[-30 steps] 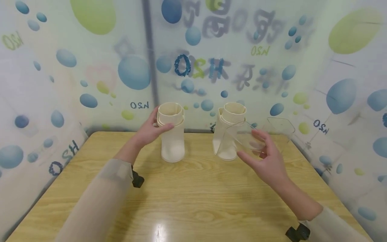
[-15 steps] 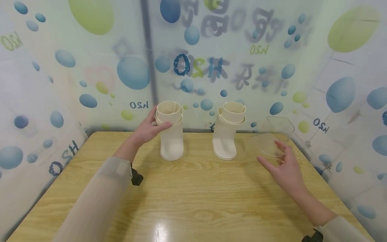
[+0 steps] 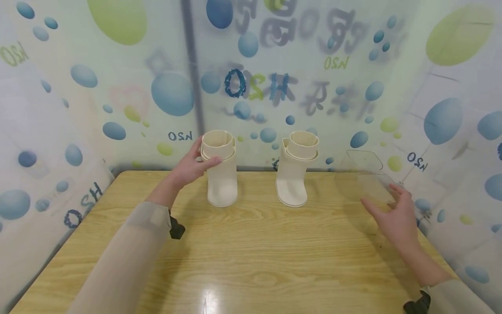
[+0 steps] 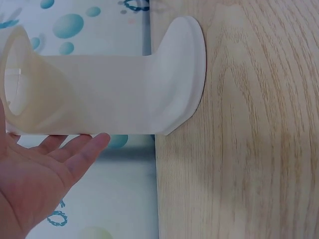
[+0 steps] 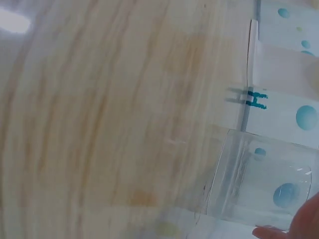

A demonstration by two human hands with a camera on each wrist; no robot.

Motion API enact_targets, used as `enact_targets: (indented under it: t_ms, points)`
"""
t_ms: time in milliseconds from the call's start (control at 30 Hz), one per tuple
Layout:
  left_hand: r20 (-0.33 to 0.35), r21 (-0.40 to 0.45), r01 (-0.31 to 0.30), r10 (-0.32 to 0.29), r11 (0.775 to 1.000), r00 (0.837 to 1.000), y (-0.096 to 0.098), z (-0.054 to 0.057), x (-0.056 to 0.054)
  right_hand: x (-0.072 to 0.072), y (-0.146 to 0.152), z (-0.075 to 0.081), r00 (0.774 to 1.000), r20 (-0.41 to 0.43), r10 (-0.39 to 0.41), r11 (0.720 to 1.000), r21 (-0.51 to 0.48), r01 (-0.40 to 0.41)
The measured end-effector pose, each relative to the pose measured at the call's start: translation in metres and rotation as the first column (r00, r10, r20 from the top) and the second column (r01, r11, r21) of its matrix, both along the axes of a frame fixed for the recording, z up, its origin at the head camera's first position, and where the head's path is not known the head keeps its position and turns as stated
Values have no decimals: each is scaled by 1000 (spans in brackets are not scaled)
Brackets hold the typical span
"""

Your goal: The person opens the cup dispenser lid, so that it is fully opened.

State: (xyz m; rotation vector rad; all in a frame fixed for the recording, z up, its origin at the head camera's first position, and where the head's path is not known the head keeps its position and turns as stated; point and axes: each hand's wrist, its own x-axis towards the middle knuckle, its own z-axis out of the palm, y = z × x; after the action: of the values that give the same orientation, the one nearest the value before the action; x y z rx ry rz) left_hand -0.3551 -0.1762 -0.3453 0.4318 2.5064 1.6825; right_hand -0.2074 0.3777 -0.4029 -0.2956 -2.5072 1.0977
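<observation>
My left hand [image 3: 190, 169] grips a cream plastic stand [image 3: 222, 183] near its ring-shaped top, thumb across the front and some fingers hidden behind. In the left wrist view the stand [image 4: 104, 92] shows a hollow ring and a wide flat foot on the wood. To the right, my right hand [image 3: 398, 213] holds a clear plastic container [image 3: 370, 185], its thumb and fingers at the near side. The right wrist view shows the see-through box-like container [image 5: 266, 174], with only part of the hand [image 5: 306, 221] in the corner.
A second, similar cream stand [image 3: 293, 181] stands on the wooden table [image 3: 251, 253], right of the gripped one. Behind the held container is the outline of another clear piece [image 3: 364, 153]. Patterned curtains [image 3: 172, 96] close off the back and both sides.
My right hand has carried the clear container rightward, away from the front of the second stand, toward the table's right edge. My left hand has stayed on its stand.
</observation>
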Motion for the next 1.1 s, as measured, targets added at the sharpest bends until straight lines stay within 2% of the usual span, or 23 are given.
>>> enact_targets:
  t_ms: [433,600,733,900,967,1100]
  points:
    - [6,-14,-15,15,1000,1000,-3,0,-2,0,5,3,997,30,-71,997,31,71]
    - [4,-35,-22,22,999,1000,-4,0,-3,-2,2,4,990,-1,-139,990,38,139]
    - [5,-36,-18,18,999,1000,-4,1,-1,-3,-3,10,981,-90,-172,984,26,175]
    - [30,-53,-6,7,999,1000,-7,0,5,1,-19,25,965,-228,-128,991,3,132]
    - [56,-71,4,0,998,998,-9,-1,8,3,-28,31,946,-310,-93,996,-14,93]
    - [70,-105,15,-7,994,997,-12,-7,18,4,-47,41,891,-453,1,1000,-14,-8]
